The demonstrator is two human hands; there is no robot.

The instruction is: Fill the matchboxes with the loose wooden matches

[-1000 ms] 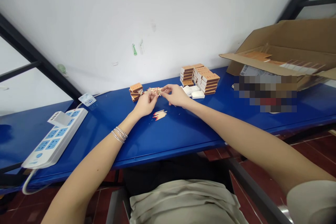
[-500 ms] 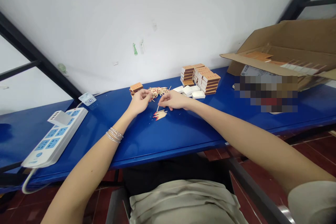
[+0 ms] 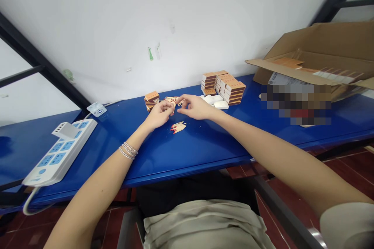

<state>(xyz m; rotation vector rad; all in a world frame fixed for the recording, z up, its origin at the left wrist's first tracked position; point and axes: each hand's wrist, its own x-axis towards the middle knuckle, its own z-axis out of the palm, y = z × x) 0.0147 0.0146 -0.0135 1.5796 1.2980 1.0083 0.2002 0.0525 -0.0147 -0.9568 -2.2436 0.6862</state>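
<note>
A loose pile of red-tipped matchsticks [image 3: 172,100] lies on the blue table, partly hidden behind my hands. At its front left edge my left hand [image 3: 160,115] is closed in a pinch, with red match tips showing at the fingertips; how many matchsticks it holds I cannot tell. My right hand [image 3: 194,107] hovers at the pile's right side, its thumb and forefinger apart and nothing visible between them. Nearer to me, a small row of matchsticks [image 3: 178,127] lies side by side, red heads to the left. White matchbox trays [image 3: 220,105] sit just beyond my right hand.
Stacked matchboxes [image 3: 233,87] stand against the wall, and a smaller matchbox stack [image 3: 152,96] is behind my left hand. On the left lies a white power strip [image 3: 66,149] with its cable. A large open cardboard box [image 3: 321,54] occupies the right end of the blue table [image 3: 204,151].
My right hand has let go of a matchstick at the small row and moved up to the pile, its fingers spreading. My left hand has shifted slightly right.
</note>
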